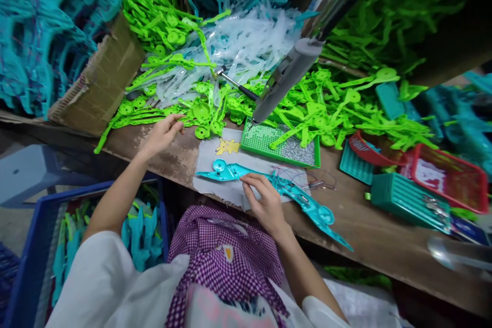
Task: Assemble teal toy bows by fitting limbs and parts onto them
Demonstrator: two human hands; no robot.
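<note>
My left hand (164, 132) reaches to the edge of a heap of bright green plastic parts (203, 113); its fingers curl toward a green part, and whether it grips one I cannot make out. My right hand (265, 204) presses on a long teal plastic part (292, 192) lying across a pale mat (215, 164) on the wooden bench (369, 236); the fingers are bent onto the part. A grey powered screwdriver (286, 79) hangs above, tip over a green tray of screws (284, 146).
A cardboard box (102, 79) stands at left. Clear plastic parts (249, 41) lie behind the green heap. Teal baskets (403, 197) and red baskets (449, 177) sit at right. A blue crate (31, 246) with teal parts is below the bench at left.
</note>
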